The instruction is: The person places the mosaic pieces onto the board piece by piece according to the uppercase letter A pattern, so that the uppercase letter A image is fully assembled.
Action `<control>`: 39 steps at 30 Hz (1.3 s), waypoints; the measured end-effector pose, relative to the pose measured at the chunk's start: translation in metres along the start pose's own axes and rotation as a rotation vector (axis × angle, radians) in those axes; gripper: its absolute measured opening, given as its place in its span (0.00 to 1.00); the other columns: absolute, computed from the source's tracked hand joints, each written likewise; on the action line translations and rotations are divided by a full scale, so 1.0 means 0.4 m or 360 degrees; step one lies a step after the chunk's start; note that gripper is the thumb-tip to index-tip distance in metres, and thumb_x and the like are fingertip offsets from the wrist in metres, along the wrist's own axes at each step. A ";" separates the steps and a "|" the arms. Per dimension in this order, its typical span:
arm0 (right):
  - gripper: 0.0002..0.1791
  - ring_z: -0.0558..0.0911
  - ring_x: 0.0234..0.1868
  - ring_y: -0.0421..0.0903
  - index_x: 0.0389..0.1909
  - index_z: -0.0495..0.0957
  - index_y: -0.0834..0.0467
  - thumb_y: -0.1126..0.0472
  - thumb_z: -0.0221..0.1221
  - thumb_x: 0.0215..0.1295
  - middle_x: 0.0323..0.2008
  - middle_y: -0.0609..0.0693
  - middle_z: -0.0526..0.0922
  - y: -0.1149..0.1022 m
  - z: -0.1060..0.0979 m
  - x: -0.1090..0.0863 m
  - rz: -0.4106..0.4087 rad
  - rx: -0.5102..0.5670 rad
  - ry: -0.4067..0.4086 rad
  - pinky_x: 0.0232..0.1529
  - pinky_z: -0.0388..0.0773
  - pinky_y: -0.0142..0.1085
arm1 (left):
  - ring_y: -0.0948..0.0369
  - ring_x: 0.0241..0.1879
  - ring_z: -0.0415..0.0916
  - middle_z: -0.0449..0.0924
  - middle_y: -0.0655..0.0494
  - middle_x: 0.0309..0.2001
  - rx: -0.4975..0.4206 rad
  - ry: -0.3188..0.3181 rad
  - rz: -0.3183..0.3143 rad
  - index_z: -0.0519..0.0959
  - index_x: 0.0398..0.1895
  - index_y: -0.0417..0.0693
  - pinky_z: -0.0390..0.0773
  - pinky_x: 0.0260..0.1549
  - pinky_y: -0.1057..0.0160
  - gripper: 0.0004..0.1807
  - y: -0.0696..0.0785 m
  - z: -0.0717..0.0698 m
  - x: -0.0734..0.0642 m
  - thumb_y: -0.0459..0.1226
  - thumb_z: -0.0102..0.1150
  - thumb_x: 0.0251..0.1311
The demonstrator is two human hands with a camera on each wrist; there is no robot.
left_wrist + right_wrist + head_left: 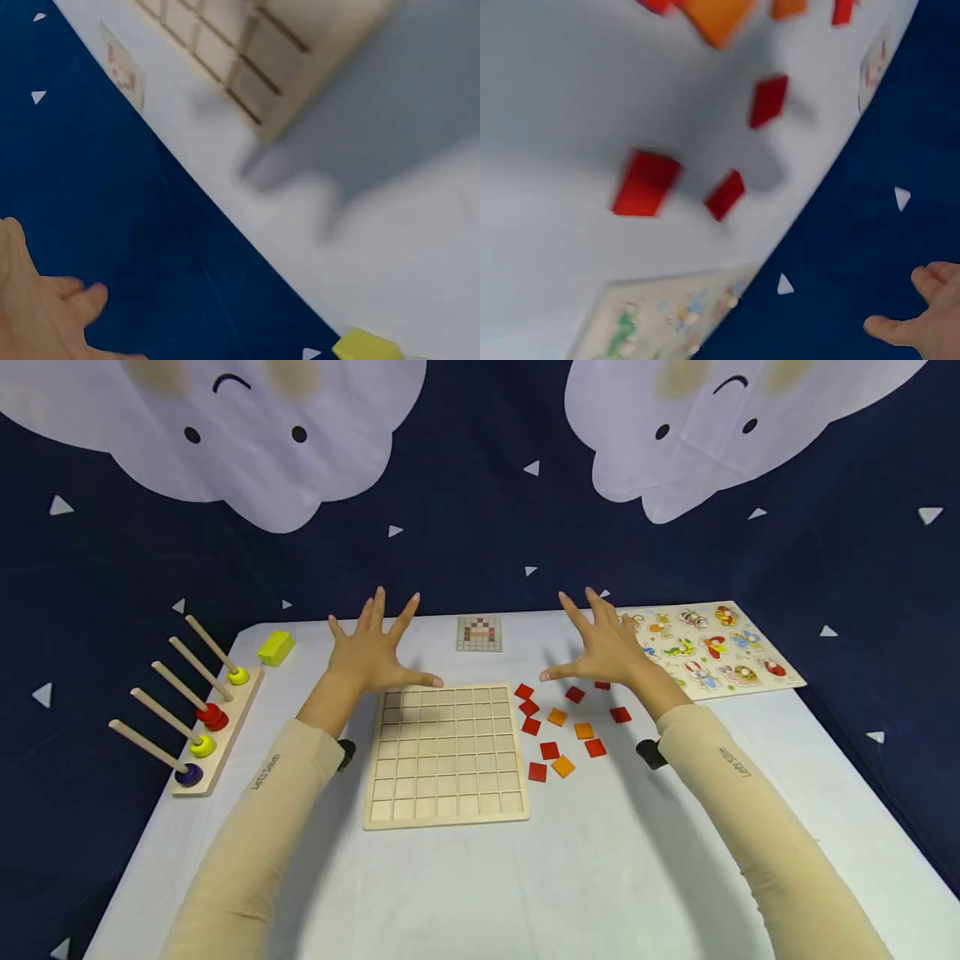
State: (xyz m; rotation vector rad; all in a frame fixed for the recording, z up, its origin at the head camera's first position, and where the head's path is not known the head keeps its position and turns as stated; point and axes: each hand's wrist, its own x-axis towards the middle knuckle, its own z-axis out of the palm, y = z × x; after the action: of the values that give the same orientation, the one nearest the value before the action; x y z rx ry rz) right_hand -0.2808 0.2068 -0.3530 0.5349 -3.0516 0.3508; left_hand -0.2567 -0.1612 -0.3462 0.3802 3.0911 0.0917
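Far left, we've got a wooden peg rack (227, 727) with colored rings on its pegs: dark blue nearest us, then yellow, red and another yellow at the far end. Yellow block (276, 647) sits just beyond it, near the tabletop (540, 877) edge.

Left hand (367, 652) next: raised, fingers spread wide apart, holding nothing. From the head view, thumb tip overlaps the far edge of the grid board (450, 756), which lies flat, left of center. Small pattern card (479, 634) lies beyond the board, between both hands.

Right of the board we have loose red tiles (550, 751) and three orange tiles (584, 731), scattered flat. Right hand (603, 647) is raised over their far side, fingers also apart, nothing held. Far right, insect picture board (708, 652) lies flat, partly hidden behind that hand. Dark backdrop (465, 485) behind everything.
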 end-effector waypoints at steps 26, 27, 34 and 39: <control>0.30 0.69 0.42 0.46 0.50 0.86 0.50 0.42 0.76 0.45 0.44 0.51 0.73 -0.002 0.164 -0.182 -0.0473 0.0227 -0.0039 0.40 0.66 0.39 | 0.48 0.46 0.73 0.67 0.46 0.58 -0.0012 0.0047 0.0137 0.42 0.79 0.76 0.73 0.40 0.46 0.69 -0.113 0.132 -0.193 0.86 0.51 0.29; 0.28 0.69 0.41 0.46 0.48 0.87 0.50 0.43 0.76 0.45 0.43 0.50 0.73 -0.007 0.168 -0.182 -0.0484 0.0238 -0.0042 0.40 0.65 0.39 | 0.49 0.46 0.72 0.67 0.46 0.58 -0.0016 0.0045 0.0137 0.43 0.79 0.76 0.73 0.40 0.46 0.69 -0.116 0.134 -0.196 0.86 0.51 0.29; 0.18 0.68 0.38 0.43 0.37 0.89 0.49 0.47 0.77 0.46 0.38 0.47 0.72 -0.025 0.187 -0.181 -0.0530 0.0224 -0.0087 0.39 0.64 0.38 | 0.52 0.45 0.70 0.68 0.47 0.56 -0.0090 -0.0045 0.0129 0.48 0.79 0.74 0.71 0.37 0.51 0.69 -0.128 0.146 -0.209 0.85 0.53 0.26; 0.14 0.68 0.35 0.41 0.33 0.89 0.51 0.50 0.77 0.47 0.35 0.45 0.71 -0.028 0.190 -0.186 -0.0590 0.0233 -0.0044 0.37 0.65 0.36 | 0.53 0.39 0.70 0.68 0.46 0.55 -0.0223 -0.0165 0.0084 0.52 0.78 0.72 0.70 0.33 0.55 0.68 -0.130 0.161 -0.209 0.81 0.61 0.27</control>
State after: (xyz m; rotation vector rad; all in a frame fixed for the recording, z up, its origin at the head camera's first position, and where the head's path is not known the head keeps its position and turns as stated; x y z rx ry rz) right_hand -0.2060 0.2042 -0.4292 1.0974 -2.8774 0.5537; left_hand -0.1860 -0.2282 -0.4121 0.4452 2.9512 0.2785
